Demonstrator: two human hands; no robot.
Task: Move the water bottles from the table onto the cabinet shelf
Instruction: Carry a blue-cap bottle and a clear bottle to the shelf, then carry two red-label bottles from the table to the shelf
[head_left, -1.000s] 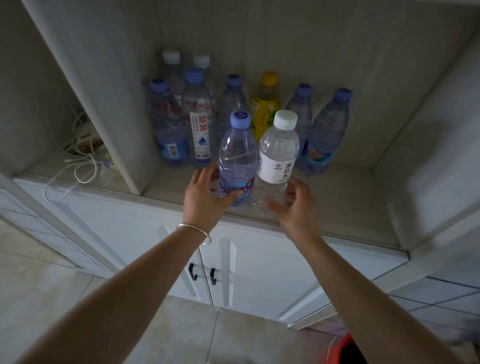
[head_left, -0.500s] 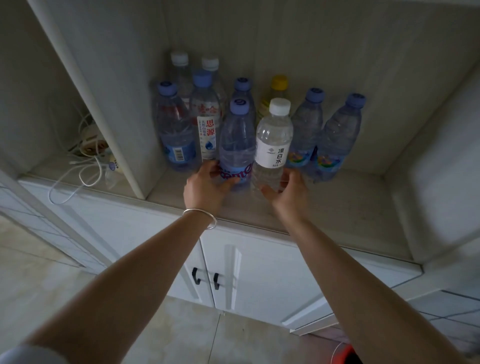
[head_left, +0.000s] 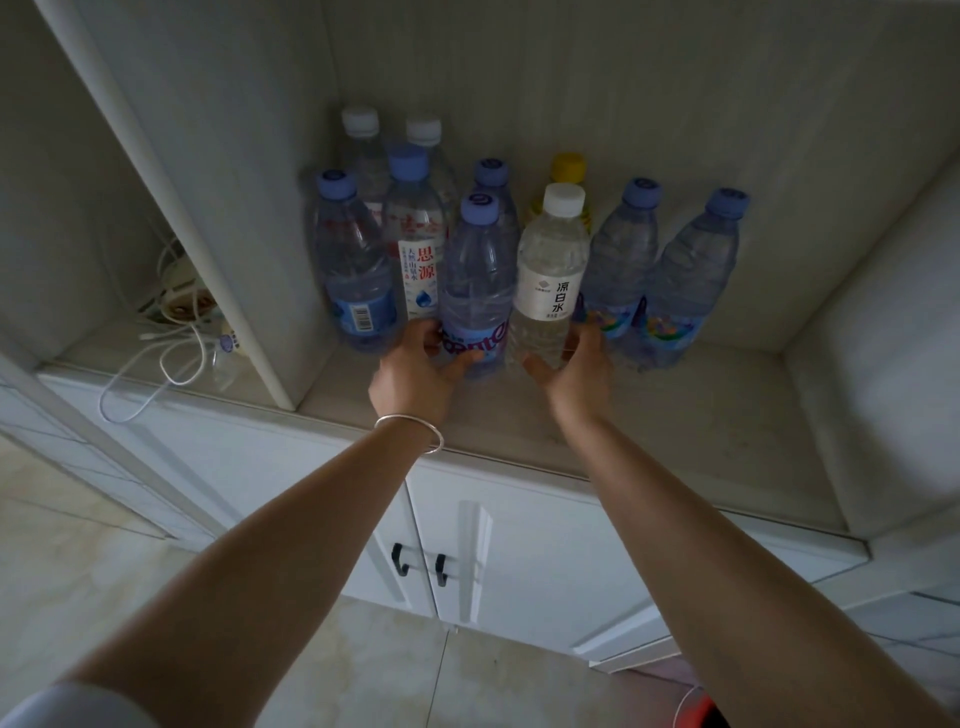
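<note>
We see both hands at the front of the cabinet shelf (head_left: 649, 436), each wrapped around the base of an upright bottle. Our left hand (head_left: 415, 371) grips the blue-capped bottle (head_left: 478, 280); our right hand (head_left: 574, 369) grips the white-capped bottle (head_left: 551, 275) just beside it. Both stand on the shelf, touching the row of other bottles (head_left: 675, 280) behind them.

Bottles crowd the shelf's back-left corner.
Bare cabinet shelf (head_left: 701, 415) lies right and front; the divider panel (head_left: 208, 208) walls the left.
</note>
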